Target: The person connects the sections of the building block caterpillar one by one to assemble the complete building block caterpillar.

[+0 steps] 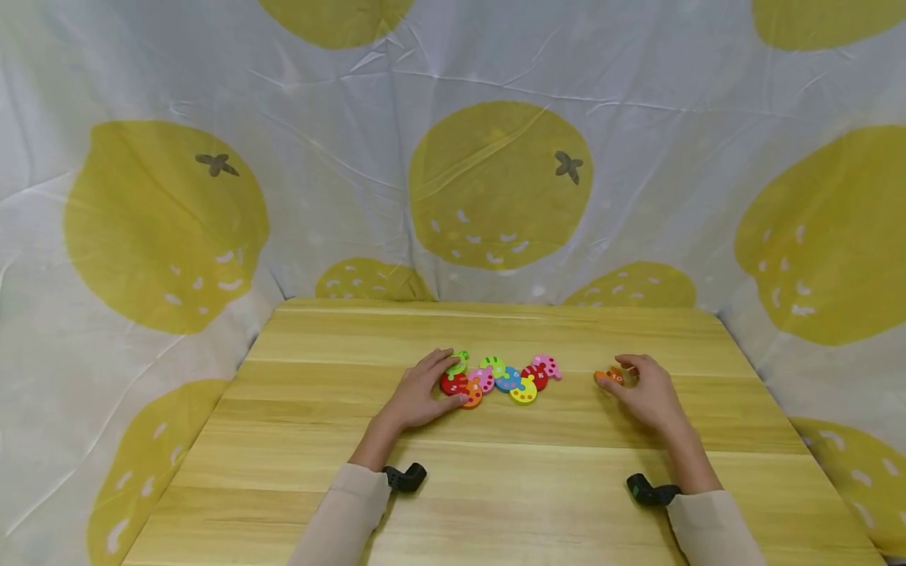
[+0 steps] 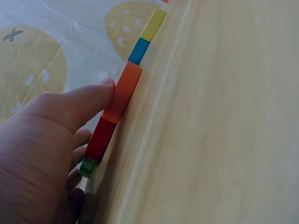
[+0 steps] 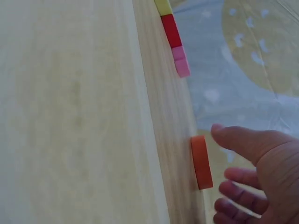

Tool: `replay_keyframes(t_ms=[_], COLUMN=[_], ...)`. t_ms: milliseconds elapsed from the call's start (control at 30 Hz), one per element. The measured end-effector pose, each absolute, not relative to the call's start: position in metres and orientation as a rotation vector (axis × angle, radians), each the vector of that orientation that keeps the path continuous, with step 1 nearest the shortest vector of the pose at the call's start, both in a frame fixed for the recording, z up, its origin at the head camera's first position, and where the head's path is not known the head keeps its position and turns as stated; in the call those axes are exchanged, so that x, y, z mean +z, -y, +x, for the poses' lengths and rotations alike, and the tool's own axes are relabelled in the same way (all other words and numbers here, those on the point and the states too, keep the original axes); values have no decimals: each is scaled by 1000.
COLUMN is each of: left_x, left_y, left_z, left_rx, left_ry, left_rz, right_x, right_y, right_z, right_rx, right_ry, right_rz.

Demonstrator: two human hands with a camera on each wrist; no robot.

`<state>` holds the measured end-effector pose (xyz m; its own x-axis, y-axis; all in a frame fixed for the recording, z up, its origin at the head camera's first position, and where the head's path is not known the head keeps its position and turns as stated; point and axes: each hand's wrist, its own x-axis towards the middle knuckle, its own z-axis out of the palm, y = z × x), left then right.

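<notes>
A wavy chain of flat, numbered puzzle pieces lies on the wooden table. My left hand (image 1: pixel 419 393) rests at its left end, fingers by the green piece (image 1: pixel 462 360) and thumb against the orange piece (image 2: pixel 125 95); the red piece (image 1: pixel 451 384) marked 2 lies between. Pink, green, blue (image 1: pixel 506 381), yellow (image 1: pixel 524 391) and red pieces follow to a pink piece (image 1: pixel 548 365) at the right end. Apart from the chain, farther right, sits an orange piece (image 3: pixel 201 162) marked 10. My right hand (image 1: pixel 651 393) is beside it, thumb and fingers spread around it without a visible grip.
The wooden table (image 1: pixel 495 495) reaches back to a hanging curtain (image 1: pixel 340 173) printed with yellow fruit, which also covers both sides. A dark wrist camera is strapped on each forearm, just above the tabletop.
</notes>
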<state>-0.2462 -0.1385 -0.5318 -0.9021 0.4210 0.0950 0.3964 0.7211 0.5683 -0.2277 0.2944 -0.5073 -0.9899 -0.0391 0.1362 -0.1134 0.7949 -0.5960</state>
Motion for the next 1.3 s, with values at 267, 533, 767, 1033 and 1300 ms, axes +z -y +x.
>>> replay_keyframes(t_ms=[267,533,767,1033,1300], left_x=[-533,-532,-531,-534,-530], left_y=[139,140,143,144,143], left_z=[-246,-246,-246,-247,-252], left_rx=[925,919,945,1003,1224], left_ry=[-2883,-2876,-2841,-2805,-2670], left_rz=[681,695,751,741,596], right_x=[-514,-521,-520,-513,-509], right_y=[-298,-296,-293,-281,-261], right_z=[-225,-226,-228,-227,-233], right_rx=[955,936,972,1104,1139], right_ry=[2929,2916,2869,2866,2880], right_rz=[-51,-76,19,71,135])
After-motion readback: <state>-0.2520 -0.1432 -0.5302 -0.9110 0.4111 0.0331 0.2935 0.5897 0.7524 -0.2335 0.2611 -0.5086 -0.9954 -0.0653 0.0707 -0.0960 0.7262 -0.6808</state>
